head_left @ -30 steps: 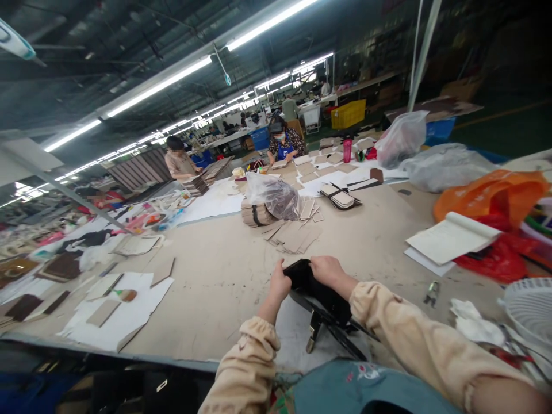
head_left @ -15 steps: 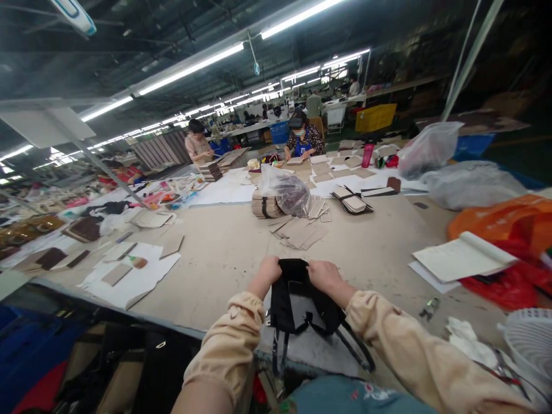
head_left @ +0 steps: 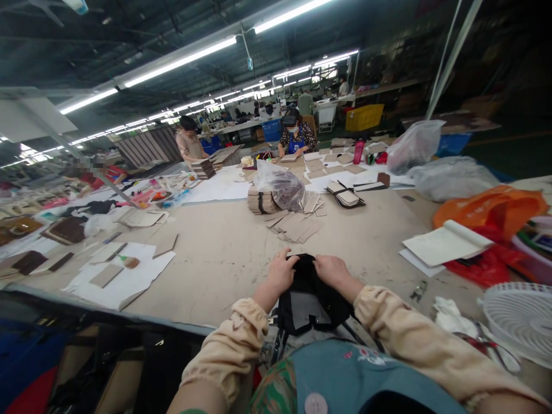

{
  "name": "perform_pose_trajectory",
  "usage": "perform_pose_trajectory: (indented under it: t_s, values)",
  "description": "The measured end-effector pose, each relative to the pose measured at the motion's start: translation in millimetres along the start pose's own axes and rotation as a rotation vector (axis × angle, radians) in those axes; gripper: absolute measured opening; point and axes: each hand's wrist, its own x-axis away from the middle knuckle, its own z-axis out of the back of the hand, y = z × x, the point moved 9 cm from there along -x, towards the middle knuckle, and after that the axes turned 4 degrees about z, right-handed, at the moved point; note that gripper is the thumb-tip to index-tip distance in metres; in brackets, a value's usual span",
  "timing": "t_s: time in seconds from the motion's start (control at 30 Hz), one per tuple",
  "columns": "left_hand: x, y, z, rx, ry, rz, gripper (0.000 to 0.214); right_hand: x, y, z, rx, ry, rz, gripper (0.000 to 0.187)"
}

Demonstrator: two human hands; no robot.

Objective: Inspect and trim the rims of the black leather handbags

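A black bag point(head_left: 297, 313) with a grey inside and dark straps rests at the table's near edge, close to my body. My left hand point(head_left: 281, 272) grips its upper left rim, thumb and fingers closing on the black cloth. On the upper right rim, my right hand point(head_left: 334, 270) pinches the cloth as well. Between the two hands the bag's mouth spreads apart. Its straps hang down toward me and are partly hidden by my blue apron point(head_left: 371, 368).
Flat board pieces point(head_left: 297, 227) lie ahead, beside a tied stack point(head_left: 261, 202) and a plastic bag. To the right are a notepad point(head_left: 446, 241), a clip point(head_left: 418, 291) and a white basket point(head_left: 517, 313). A brush point(head_left: 129, 262) lies left on white paper. Co-workers sit and stand across the table.
My left hand has shifted its hold along the rim, its fingers now raised more. The bag's top is bent differently and sits nearer my apron. The camera view has moved slightly.
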Motion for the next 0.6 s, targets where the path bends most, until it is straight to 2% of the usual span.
perform_pose_trajectory:
  t_s: [0.1, 0.33, 0.47, 0.6]
  values:
    - [-9.1, 3.8, 0.8, -0.023, 0.002, -0.069, 0.037, 0.0, -1.7, -1.2, 0.003, 0.009, -0.013, 0.036]
    - [-23.9, -2.3, -2.4, -0.120, 0.004, -0.155, 0.025, 0.6, 3.0, -2.1, 0.012, 0.031, -0.061, 0.036]
    - [-28.7, -1.0, -10.0, -0.113, -0.030, -0.206, 0.014, -0.6, 12.7, -3.2, 0.011, 0.021, -0.107, 0.035]
    - [-35.4, 3.5, -16.2, -0.052, -0.063, -0.237, 0.012, -0.2, 18.2, -3.9, 0.013, 0.004, -0.124, 0.036]
